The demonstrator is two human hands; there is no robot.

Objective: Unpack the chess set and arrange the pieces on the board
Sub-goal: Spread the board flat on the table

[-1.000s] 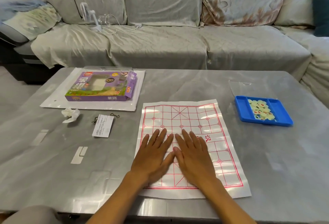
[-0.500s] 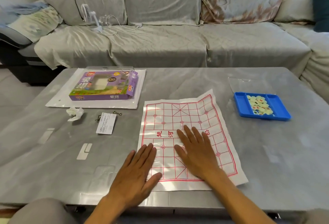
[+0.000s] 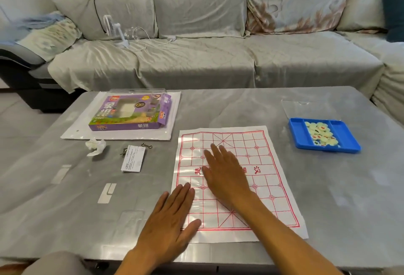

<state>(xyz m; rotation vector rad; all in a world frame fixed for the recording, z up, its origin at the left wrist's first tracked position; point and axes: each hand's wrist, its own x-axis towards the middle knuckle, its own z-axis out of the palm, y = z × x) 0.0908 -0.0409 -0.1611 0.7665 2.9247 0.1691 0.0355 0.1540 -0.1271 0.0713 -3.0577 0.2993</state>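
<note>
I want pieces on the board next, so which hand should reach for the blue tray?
Probably the right hand: the blue plastic tray of pale round pieces sits on its side; the left hand is farther.

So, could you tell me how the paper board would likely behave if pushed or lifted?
The board looks thin and glossy, so it would probably flop when lifted. On the smooth table it may slide easily. Its wavy far edge suggests it creases.
</note>
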